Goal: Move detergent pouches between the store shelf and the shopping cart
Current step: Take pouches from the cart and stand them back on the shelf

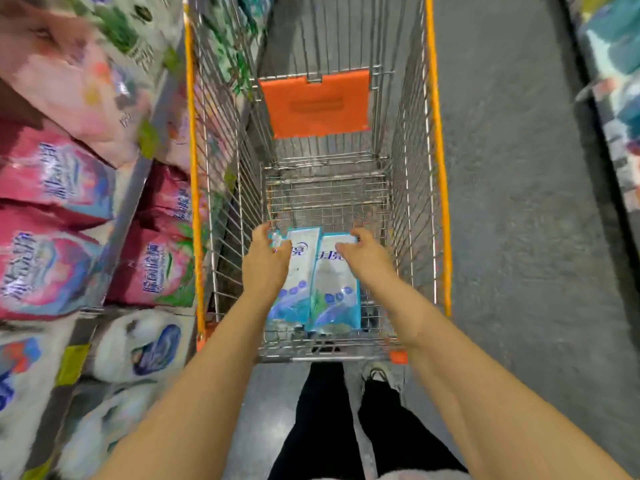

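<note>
Left hand (265, 263) grips the left pouch (298, 299), right hand (367, 254) the right pouch (334, 289) — a pickup from the cart (438, 150), we judge. Next: lift both clear.

shopping cart (437, 133) open on top, wire walls (410, 174) hemming each side; bare floor (329, 202) beyond pouches (334, 282)

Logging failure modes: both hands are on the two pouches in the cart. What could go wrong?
1. The left hand and right hand grip only the top edges of the left pouch and right pouch; soft pouches may sag or slip if lifted.
2. The pouches lie edge to edge, so one might drag the other.
3. The cart wall is close beside each hand; a pouch could snag.
</note>
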Demonstrator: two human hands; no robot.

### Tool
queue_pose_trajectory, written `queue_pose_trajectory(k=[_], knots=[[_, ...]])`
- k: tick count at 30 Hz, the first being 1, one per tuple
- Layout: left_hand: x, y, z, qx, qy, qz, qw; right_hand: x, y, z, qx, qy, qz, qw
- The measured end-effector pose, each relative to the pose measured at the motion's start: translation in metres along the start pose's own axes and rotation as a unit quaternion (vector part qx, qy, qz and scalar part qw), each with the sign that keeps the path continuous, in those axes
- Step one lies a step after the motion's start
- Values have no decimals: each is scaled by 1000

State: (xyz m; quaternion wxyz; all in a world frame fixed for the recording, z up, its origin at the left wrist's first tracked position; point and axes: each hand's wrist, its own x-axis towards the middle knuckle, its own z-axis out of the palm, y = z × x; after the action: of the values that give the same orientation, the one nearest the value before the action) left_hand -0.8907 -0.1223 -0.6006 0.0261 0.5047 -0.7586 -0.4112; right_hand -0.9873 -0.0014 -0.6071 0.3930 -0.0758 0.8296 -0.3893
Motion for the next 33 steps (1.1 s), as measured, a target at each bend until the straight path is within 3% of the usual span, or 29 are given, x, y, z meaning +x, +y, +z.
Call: queue_pose_trajectory(k=[4, 8, 12, 16, 19, 23, 28, 33], knots=[[62, -51, 45, 21, -58, -58, 996, 72, 23, 57, 19, -43, 96, 994], [96, -92, 79, 12, -51, -149, 988, 119, 49, 117, 80, -69, 149, 983], [109, -120, 100, 27, -41, -234, 971, 147, 66, 157, 132, -59, 194, 970], [114, -139, 113, 73, -25, -249, 965, 165, 78, 186, 173, -15, 229, 958], [122, -139, 120, 73, -20, -291, 954, 169, 81, 193, 189, -12, 224, 956], [122, -149, 123, 71, -11, -270, 960, 175, 89, 191, 257, -58, 220, 939], [122, -140, 123, 18, -11, -286, 958, 174, 84, 198, 128, -46, 208, 969], [132, -141, 112, 1, -39, -294, 955, 163, 77, 185, 117, -21, 188, 975]])
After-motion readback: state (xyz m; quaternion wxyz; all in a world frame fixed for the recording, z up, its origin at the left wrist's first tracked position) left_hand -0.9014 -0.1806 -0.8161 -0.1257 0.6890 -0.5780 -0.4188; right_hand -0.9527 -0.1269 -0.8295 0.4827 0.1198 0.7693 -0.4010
